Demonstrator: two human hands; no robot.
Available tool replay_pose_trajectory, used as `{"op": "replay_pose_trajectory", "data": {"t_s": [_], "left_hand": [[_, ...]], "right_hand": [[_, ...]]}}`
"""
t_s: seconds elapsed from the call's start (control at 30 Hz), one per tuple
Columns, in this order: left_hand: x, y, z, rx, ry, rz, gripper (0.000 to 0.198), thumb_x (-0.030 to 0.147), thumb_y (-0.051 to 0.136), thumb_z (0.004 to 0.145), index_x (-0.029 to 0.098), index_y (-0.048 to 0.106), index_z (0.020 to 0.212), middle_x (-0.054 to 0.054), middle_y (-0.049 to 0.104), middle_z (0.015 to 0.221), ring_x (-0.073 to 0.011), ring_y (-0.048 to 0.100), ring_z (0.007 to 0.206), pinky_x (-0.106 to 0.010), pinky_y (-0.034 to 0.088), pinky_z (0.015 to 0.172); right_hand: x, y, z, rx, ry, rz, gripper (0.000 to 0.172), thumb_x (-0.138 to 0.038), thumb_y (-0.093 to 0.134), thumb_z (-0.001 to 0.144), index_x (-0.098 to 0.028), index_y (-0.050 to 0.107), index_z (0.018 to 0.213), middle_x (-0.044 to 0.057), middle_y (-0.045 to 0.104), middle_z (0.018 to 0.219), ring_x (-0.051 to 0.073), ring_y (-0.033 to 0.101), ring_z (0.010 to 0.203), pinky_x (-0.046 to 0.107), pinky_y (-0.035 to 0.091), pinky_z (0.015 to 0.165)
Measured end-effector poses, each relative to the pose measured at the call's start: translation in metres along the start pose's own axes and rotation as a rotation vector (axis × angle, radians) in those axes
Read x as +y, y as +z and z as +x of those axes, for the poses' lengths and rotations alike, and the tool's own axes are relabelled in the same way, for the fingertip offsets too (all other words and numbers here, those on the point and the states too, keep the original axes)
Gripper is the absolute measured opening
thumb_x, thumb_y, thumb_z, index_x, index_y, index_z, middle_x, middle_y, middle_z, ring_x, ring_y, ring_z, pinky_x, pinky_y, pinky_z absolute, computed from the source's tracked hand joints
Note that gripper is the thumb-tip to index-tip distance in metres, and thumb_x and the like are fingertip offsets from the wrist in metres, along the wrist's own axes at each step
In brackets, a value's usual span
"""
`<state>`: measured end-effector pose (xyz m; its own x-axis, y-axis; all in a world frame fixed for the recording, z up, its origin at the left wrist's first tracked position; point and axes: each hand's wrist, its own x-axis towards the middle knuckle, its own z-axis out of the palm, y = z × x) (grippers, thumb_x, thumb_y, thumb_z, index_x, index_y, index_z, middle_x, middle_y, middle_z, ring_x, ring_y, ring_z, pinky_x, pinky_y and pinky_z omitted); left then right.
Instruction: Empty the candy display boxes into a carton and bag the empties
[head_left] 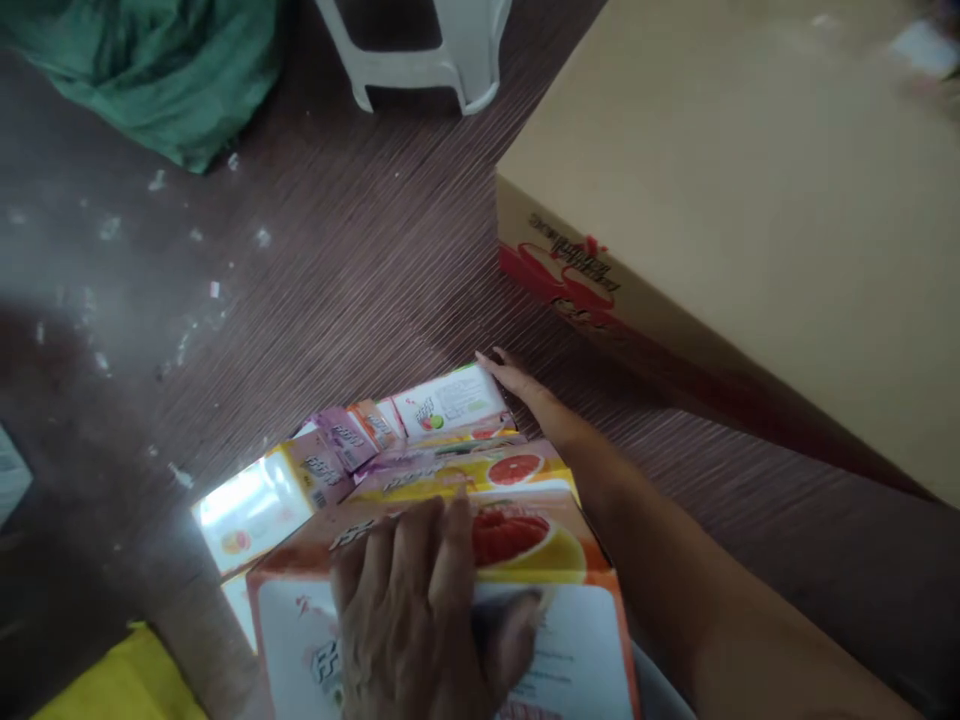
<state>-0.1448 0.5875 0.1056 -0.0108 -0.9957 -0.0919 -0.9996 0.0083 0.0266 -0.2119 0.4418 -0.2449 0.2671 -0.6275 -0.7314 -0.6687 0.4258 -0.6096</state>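
Note:
My left hand (pixel 409 610) lies across the top edge of an orange-and-white carton (pixel 570 640) with grapefruit pictures. Its fingers reach over the printed band, and the blurred thumb is apart on the white face. Behind this carton several similar printed cartons (pixel 450 400) lean close together, in yellow, purple and white. One carton (pixel 255 510) sticks out to the left with a shiny white face. My right hand (pixel 514 375) is at the far right corner of the bunch, touching the white end carton, with its fingers stretched out and apart. Its palm is mostly hidden.
A big brown cardboard box (pixel 735 200) with red print stands at the right. White plastic stool legs (pixel 409 70) are at the top. A green sack (pixel 165 70) lies at the upper left, and a yellow item (pixel 124 685) at the lower left. White scraps dot the dark floor (pixel 322 250).

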Motion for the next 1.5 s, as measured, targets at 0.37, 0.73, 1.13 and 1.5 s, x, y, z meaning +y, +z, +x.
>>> {"op": "replay_pose_trajectory", "data": {"t_s": [0.37, 0.73, 1.13, 1.5], "left_hand": [[-0.006, 0.003, 0.0, 0.011, 0.013, -0.006, 0.055, 0.056, 0.036, 0.095, 0.01, 0.057, 0.119, -0.017, 0.065, 0.102, -0.0303, 0.055, 0.09, -0.044, 0.036, 0.082], [-0.013, 0.002, -0.002, 0.009, 0.103, 0.079, 0.05, 0.052, 0.038, 0.096, 0.01, 0.057, 0.116, -0.014, 0.062, 0.098, -0.0278, 0.054, 0.088, -0.039, 0.035, 0.079], [-0.008, 0.006, -0.004, 0.023, 0.071, 0.063, 0.048, 0.052, 0.039, 0.095, 0.012, 0.057, 0.115, -0.015, 0.062, 0.098, -0.0288, 0.053, 0.09, -0.041, 0.034, 0.08], [0.001, 0.01, 0.003, -0.087, -0.056, 0.096, 0.056, 0.057, 0.034, 0.096, 0.012, 0.065, 0.108, -0.014, 0.062, 0.092, -0.0317, 0.054, 0.089, -0.043, 0.035, 0.079]], "right_hand": [[-0.02, 0.009, -0.02, -0.136, -0.143, -0.142, 0.045, -0.038, 0.078, 0.075, -0.027, 0.055, 0.112, -0.003, 0.059, 0.096, 0.016, 0.057, 0.086, 0.025, 0.045, 0.077], [-0.038, 0.006, -0.041, -0.021, -0.279, -0.325, 0.037, -0.048, 0.07, 0.083, -0.026, 0.055, 0.108, 0.01, 0.054, 0.125, 0.027, 0.051, 0.116, 0.04, 0.044, 0.093], [-0.051, -0.004, -0.062, -0.082, -0.451, -0.209, 0.062, -0.028, 0.091, 0.055, -0.022, 0.056, 0.105, 0.003, 0.044, 0.115, 0.017, 0.052, 0.099, 0.028, 0.045, 0.09], [-0.059, -0.137, -0.212, 0.582, -0.458, -0.246, 0.052, -0.05, 0.077, 0.071, -0.022, 0.06, 0.112, 0.01, 0.049, 0.12, 0.027, 0.053, 0.109, 0.037, 0.048, 0.092]]}}
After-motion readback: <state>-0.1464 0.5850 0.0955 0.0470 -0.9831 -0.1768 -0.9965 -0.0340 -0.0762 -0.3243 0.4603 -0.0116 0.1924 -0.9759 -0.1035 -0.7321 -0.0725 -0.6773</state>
